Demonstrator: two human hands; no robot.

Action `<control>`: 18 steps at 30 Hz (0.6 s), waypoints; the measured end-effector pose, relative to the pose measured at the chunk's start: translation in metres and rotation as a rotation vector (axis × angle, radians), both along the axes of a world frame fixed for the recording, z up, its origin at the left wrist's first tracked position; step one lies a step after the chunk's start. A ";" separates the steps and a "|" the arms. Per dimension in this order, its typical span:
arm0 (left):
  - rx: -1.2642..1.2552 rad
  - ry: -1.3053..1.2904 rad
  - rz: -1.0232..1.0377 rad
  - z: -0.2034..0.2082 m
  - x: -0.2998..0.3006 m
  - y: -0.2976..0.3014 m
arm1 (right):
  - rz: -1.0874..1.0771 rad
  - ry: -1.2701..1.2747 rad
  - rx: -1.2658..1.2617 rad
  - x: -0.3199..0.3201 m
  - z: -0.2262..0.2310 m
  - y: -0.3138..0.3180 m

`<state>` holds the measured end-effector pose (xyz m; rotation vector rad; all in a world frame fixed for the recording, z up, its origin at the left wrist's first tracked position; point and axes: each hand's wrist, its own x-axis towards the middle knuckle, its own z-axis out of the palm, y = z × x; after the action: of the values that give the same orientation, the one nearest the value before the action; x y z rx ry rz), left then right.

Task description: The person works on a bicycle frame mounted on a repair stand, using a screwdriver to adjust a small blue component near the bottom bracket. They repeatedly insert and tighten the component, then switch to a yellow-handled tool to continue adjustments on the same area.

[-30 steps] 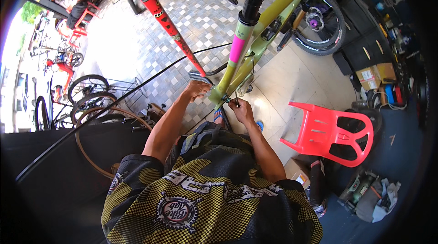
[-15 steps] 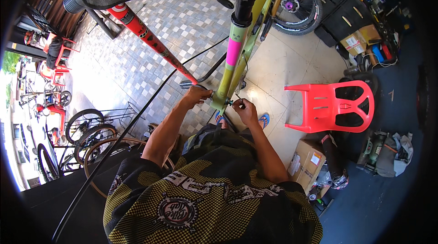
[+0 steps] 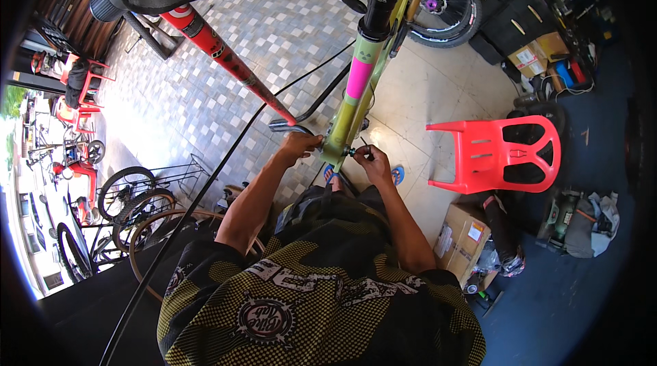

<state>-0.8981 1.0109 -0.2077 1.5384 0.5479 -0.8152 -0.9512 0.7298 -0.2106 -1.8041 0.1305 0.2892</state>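
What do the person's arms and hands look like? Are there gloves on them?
No gloves! The left hand and right hand are bare, and so are the forearms. No watch or bracelet shows. The shirt has short, loose sleeves, black with patches of tiny yellow dots. It also has white lettering and a round badge.

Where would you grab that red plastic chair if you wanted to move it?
I'd take the red plastic chair by its curved outer rim, coming from the picture's right: that rim faces there, and its slim, cut-out shape should let a grip wrap round.
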 end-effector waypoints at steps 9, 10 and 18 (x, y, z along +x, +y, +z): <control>0.028 -0.024 -0.028 -0.006 0.002 0.002 | 0.061 -0.056 -0.084 0.001 0.010 0.000; 0.029 -0.027 -0.028 -0.005 0.002 0.002 | 0.066 -0.067 -0.073 0.001 0.010 -0.001; -0.002 -0.020 -0.017 0.001 0.001 0.004 | 0.099 -0.080 -0.067 0.004 0.020 -0.001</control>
<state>-0.8972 1.0146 -0.2066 1.5502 0.5197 -0.8121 -0.9476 0.7288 -0.1906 -1.8891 -0.0060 0.2854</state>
